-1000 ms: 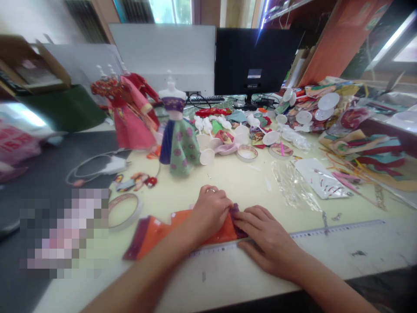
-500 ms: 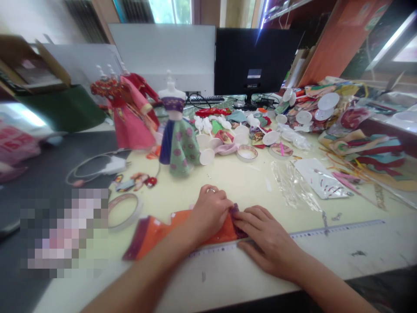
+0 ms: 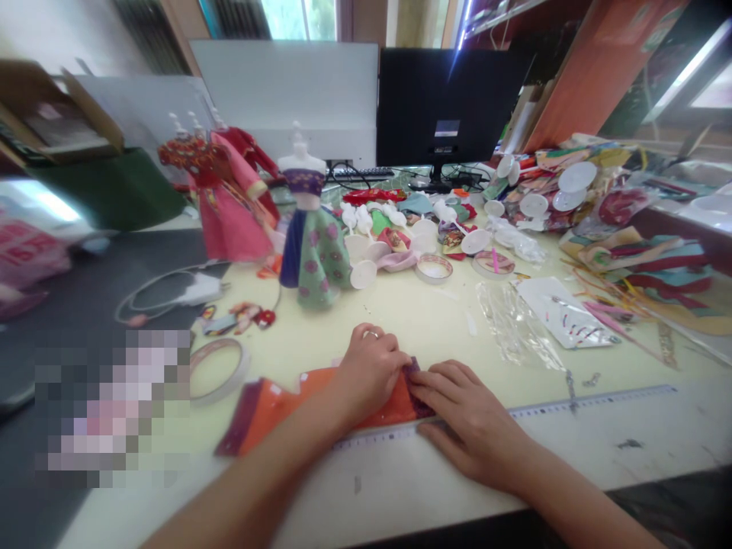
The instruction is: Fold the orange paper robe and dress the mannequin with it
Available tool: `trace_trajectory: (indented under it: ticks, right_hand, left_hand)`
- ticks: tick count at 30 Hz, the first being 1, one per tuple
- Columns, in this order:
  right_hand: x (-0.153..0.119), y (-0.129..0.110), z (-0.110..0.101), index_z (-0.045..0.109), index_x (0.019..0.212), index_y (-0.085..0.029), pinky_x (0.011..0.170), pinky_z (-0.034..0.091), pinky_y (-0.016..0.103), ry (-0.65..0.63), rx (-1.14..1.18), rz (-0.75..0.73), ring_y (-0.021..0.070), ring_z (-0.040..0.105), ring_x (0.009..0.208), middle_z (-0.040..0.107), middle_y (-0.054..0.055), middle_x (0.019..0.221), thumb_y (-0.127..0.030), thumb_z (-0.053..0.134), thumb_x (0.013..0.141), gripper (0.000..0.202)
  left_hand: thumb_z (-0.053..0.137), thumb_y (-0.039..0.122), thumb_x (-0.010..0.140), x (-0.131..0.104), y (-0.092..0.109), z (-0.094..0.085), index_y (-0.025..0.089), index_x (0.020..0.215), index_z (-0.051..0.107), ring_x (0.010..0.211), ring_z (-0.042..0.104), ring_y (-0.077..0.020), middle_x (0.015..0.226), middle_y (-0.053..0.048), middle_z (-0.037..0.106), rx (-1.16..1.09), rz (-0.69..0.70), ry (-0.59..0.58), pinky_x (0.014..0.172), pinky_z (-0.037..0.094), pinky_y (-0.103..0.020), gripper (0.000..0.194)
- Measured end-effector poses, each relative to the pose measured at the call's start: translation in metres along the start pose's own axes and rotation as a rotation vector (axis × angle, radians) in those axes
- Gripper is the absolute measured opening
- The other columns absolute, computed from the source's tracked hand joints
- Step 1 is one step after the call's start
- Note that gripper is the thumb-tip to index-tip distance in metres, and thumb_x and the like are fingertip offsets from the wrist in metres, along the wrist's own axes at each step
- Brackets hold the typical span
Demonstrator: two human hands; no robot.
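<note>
An orange cloth piece (image 3: 274, 415) with dark purple bands at both ends lies flat on the table, small white tabs along its upper edge. My left hand (image 3: 374, 374), a ring on one finger, is closed over its right part, fingertips pinching beside the purple band. My right hand (image 3: 472, 423) lies at that right end, fingers stretched out over the purple band and thumb apart below. Beneath the cloth's lower edge and my right hand runs a ruler (image 3: 572, 403). Part of the cloth is hidden under my left forearm.
Tape rolls (image 3: 243, 374) stand left of the cloth and further back. Behind are a doll-size dress form (image 3: 312, 229), red doll dresses (image 3: 232, 221), a black monitor (image 3: 451, 107) and heaped cloth pieces (image 3: 572, 191). A clear plastic bag (image 3: 518, 328) and a white card (image 3: 563, 313) lie right.
</note>
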State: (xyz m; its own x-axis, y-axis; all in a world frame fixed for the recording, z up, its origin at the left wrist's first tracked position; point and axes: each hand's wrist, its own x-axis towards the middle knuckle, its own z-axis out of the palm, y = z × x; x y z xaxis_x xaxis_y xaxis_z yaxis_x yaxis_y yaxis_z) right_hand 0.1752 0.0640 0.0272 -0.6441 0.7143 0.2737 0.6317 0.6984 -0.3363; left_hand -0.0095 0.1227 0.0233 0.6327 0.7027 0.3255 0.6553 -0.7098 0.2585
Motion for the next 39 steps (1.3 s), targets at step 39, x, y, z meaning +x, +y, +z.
trace_trajectory:
  ticks: [39]
  right_hand:
    - [0.022,0.037,-0.008,0.060,0.096,-0.016,0.081,0.039,0.041,0.011,-0.109,-0.105,0.0206,0.045,0.087,0.051,0.009,0.092,-0.013,0.040,0.085,0.023]
  left_hand:
    - [0.041,0.007,0.080,-0.004,-0.002,-0.006,0.025,0.089,0.066,0.084,0.050,-0.0170,0.078,-0.002,0.061,-0.002,-0.008,-0.090,0.092,0.028,-0.040,0.032]
